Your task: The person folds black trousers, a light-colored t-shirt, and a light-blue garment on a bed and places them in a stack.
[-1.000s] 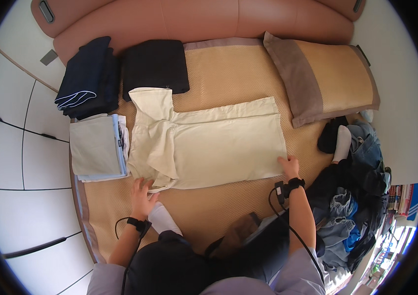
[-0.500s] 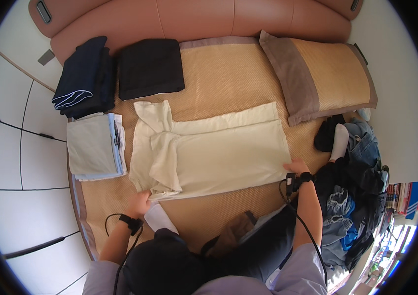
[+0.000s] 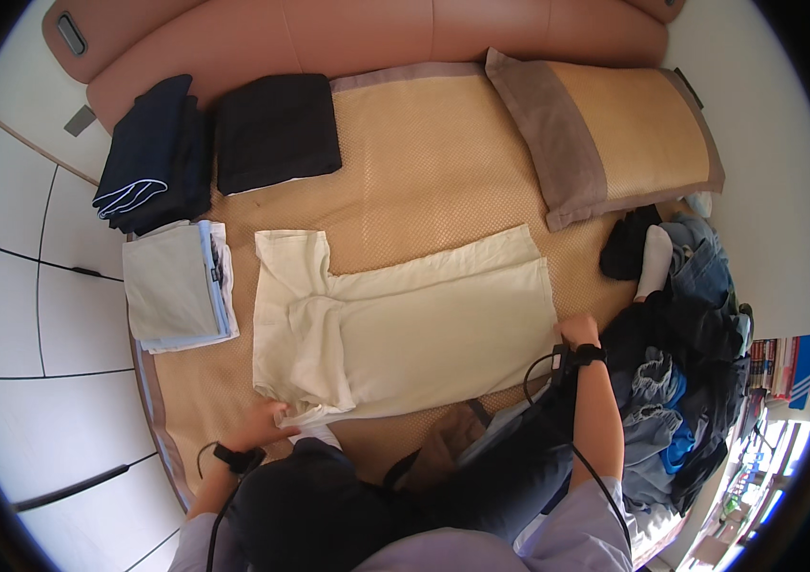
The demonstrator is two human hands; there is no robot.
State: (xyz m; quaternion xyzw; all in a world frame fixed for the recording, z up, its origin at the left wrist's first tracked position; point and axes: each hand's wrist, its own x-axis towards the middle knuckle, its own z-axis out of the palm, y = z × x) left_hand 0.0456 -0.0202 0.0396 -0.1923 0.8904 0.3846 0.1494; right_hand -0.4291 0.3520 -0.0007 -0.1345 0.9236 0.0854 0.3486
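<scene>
A cream short-sleeved shirt (image 3: 443, 329) lies on the woven bed mat (image 3: 414, 162), its hem to the right and its sleeves and collar end to the left. One side is folded over lengthwise, and the sleeve part is bunched. My right hand (image 3: 578, 330) is closed on the hem at the right edge. By the near left corner, my left hand (image 3: 260, 424) has its thumb and fingers apart, close to the cloth. Part of a white sock (image 3: 319, 437) shows just below that corner.
Folded dark clothes (image 3: 147, 157), a folded black garment (image 3: 279, 133) and a stack of light folded clothes (image 3: 171, 286) line the left and back. A pillow (image 3: 638, 133) lies at the far right. Below it, loose clothes (image 3: 676, 381) are heaped beside a white sock (image 3: 654, 262).
The shirt has been drawn toward me and its far sleeve lies flatter. My left hand has moved nearer to me and its fingers have opened; my right hand remains at the hem.
</scene>
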